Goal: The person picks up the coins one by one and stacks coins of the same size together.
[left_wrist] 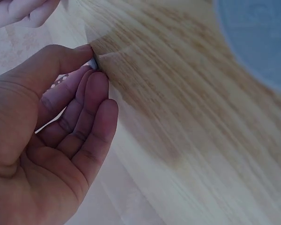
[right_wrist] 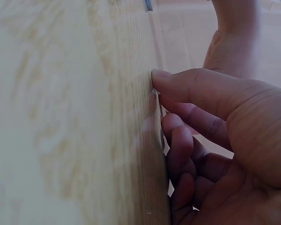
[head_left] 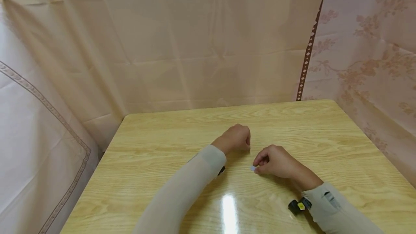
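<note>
My left hand (head_left: pixel 235 138) is low over the middle of the table, its thumb and index finger pinching a small silvery-grey piece (left_wrist: pixel 92 62) at the tabletop. Its other fingers curl loosely beneath. To the right and nearer me, my right hand (head_left: pixel 274 161) pinches a small flat whitish piece (head_left: pixel 252 168) between thumb and forefinger, close to the wood. Only a thin pale edge of it (right_wrist: pixel 155 91) shows in the right wrist view. Both pieces are too small and covered for me to tell their kind.
The wood-grain table (head_left: pixel 146 176) reaches back to a beige cloth (head_left: pixel 195 46), with flowered cloth (head_left: pixel 373 53) on the right. A black wrist camera (head_left: pixel 295 207) hangs under the right cuff. A blurred pale-blue rounded shape (left_wrist: pixel 262 37) fills one corner of the left wrist view.
</note>
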The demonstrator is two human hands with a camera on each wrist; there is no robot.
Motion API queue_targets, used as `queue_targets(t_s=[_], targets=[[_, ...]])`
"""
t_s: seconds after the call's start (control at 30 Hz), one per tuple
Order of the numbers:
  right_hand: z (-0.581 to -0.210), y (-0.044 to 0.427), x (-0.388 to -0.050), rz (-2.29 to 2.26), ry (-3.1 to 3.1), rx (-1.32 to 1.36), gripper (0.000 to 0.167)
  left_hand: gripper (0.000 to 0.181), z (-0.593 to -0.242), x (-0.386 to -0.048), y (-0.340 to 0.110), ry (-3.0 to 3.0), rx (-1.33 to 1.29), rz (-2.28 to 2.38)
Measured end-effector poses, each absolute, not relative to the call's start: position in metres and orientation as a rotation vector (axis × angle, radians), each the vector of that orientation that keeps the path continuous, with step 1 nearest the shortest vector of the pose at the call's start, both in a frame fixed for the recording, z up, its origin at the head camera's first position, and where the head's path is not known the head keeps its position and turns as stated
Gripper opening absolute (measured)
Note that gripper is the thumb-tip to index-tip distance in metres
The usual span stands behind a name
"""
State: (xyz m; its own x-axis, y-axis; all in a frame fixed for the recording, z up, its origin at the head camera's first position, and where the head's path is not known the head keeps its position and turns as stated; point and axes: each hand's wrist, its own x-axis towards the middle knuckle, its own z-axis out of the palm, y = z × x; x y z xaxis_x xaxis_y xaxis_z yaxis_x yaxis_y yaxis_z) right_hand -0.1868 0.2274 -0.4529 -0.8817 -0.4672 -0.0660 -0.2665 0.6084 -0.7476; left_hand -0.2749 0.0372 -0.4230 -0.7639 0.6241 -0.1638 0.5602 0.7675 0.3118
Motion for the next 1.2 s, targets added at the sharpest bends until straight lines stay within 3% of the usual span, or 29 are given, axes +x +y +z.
queue_targets(t_s=[0.33,0.63,1.2], targets=[[-0.454,0.227,-0.188,-1.142,2.564,-0.562,0.009,0.005,-0.425,-0.274,0.029,2.684,0.851,0.465],[-0.454,0.227,-0.188,-1.147,2.565,-0.571,0.009,0.017,-0.428,-0.270,0.018,2.725,0.813,0.588],[-0.453,0.226,-0.187,-1.147,2.560,-0.571,0.009,0.006,-0.417,-0.242,0.003,2.698,0.762,0.881]])
